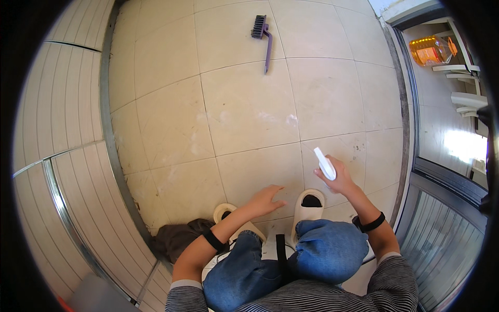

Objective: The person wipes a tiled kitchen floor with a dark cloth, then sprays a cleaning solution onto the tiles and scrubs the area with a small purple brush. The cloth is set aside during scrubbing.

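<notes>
My right hand [338, 175] is closed around a white object [325, 163], perhaps a spray bottle's trigger head, held above the floor tiles; its lower part is hidden. My left hand [268, 201] hovers over the floor between my feet, fingers apart and holding nothing. Farther ahead, a purple-handled scrub brush with black bristles [268, 46] lies on the beige tiled floor [249, 117], out of reach of both hands in this view. Faint whitish smears mark the tiles between the brush and my hands.
Cabinet doors [70, 101] line the left side. A dark cloth [179, 236] lies by my left slipper [226, 210]; my right slipper [310, 210] is farther right. Beyond the metal door frame [413, 113] at right are an oil bottle [427, 50] and white chair-like parts [468, 99].
</notes>
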`<state>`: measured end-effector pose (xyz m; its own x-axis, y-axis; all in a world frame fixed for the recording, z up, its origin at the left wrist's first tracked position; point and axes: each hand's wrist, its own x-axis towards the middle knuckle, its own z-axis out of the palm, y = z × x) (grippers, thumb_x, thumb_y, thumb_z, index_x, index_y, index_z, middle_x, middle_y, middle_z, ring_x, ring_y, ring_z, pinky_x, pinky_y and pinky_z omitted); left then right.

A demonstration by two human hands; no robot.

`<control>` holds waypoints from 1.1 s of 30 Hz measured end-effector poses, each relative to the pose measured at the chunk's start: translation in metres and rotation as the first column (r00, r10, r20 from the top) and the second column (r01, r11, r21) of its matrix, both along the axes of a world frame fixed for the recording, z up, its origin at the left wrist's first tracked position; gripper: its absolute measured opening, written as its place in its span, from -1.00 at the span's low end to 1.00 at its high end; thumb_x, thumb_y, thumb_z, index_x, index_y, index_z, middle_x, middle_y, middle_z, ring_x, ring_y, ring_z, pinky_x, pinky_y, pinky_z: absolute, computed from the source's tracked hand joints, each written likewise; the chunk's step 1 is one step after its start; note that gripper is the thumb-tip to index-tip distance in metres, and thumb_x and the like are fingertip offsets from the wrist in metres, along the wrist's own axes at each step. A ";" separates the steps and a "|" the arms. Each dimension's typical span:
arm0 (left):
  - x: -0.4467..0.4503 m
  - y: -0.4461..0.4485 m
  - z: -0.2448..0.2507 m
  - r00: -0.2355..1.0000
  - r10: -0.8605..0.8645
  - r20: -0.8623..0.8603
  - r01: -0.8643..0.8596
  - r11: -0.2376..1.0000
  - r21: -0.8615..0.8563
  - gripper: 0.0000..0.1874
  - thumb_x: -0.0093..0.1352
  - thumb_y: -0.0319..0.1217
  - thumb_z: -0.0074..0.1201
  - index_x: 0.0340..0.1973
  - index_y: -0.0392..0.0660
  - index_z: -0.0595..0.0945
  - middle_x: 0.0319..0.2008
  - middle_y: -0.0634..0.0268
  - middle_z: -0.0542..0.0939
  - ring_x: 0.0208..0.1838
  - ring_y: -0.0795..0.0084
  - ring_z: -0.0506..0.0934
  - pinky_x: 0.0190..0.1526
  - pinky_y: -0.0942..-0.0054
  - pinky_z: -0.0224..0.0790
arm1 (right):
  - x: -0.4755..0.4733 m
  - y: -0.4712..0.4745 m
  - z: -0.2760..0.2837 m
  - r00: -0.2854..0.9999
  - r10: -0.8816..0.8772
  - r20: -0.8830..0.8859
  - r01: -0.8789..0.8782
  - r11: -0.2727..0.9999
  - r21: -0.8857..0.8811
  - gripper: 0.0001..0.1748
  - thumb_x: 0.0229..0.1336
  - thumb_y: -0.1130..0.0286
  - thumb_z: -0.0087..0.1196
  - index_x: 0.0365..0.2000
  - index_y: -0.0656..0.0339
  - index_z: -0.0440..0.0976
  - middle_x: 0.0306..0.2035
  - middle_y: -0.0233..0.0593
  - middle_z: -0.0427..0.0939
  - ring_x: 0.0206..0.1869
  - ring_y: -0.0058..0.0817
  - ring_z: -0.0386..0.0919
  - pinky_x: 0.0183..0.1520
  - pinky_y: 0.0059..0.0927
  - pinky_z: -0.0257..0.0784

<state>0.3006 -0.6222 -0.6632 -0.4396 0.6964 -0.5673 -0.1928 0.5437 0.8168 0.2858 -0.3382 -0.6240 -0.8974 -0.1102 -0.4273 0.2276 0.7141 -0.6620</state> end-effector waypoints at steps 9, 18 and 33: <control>-0.005 0.000 0.001 0.979 0.198 0.051 -0.200 0.979 0.028 -0.39 0.36 -0.08 0.09 0.20 -0.20 0.41 0.13 0.04 0.47 0.17 0.17 0.46 0.10 0.29 0.35 | -0.011 -0.001 0.005 0.998 0.055 -0.019 -0.056 0.997 -0.051 -0.63 0.06 0.14 0.25 -0.26 0.17 0.43 -0.38 -0.10 0.55 -0.33 -0.13 0.55 -0.28 -0.21 0.45; -0.005 0.000 0.003 0.972 0.223 0.069 -0.225 0.974 0.025 -0.41 0.37 -0.11 0.10 0.19 -0.21 0.42 0.09 0.02 0.49 0.14 0.19 0.47 0.06 0.31 0.38 | -0.040 -0.043 -0.003 0.992 0.055 -0.111 -0.066 0.993 -0.095 -0.58 0.06 0.12 0.25 -0.21 0.19 0.43 -0.41 -0.09 0.54 -0.33 -0.08 0.55 -0.29 -0.18 0.45; -0.008 -0.010 0.004 0.960 0.228 0.160 -0.226 0.974 -0.029 -0.42 0.39 -0.17 0.10 0.24 -0.16 0.38 0.21 0.12 0.42 0.27 0.25 0.39 0.23 0.22 0.27 | -0.031 -0.006 -0.024 0.842 -0.533 -0.090 0.479 0.813 -0.332 -0.66 0.08 0.18 0.27 -0.35 0.25 0.45 -0.48 -0.13 0.54 -0.41 -0.35 0.56 -0.36 -0.36 0.44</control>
<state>0.2925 -0.6319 -0.6596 -0.4876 0.5826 -0.6503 -0.4411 0.4784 0.7593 0.2549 -0.3438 -0.6483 -0.9148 0.2877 -0.2837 0.3679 0.3032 -0.8790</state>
